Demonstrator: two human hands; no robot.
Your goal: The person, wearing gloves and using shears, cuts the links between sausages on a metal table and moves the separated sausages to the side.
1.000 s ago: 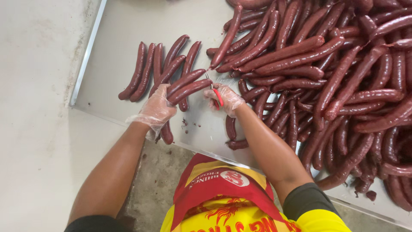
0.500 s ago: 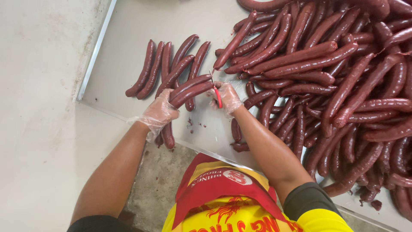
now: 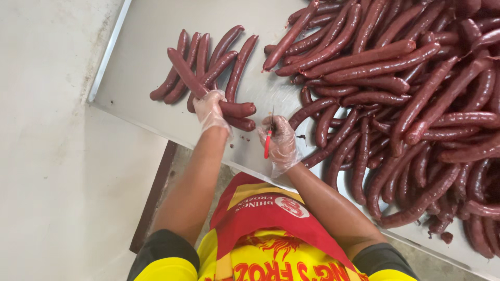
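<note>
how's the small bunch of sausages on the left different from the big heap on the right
The small bunch is a handful of links lying roughly side by side, pointing the same way; the big heap is many links crossing and stacked at all angles. The left hand grips links beside the bunch, while the right hand, holding a red-handled cutter, is at the heap's edge. Both are dark red and glossy, on one metal table.
</note>
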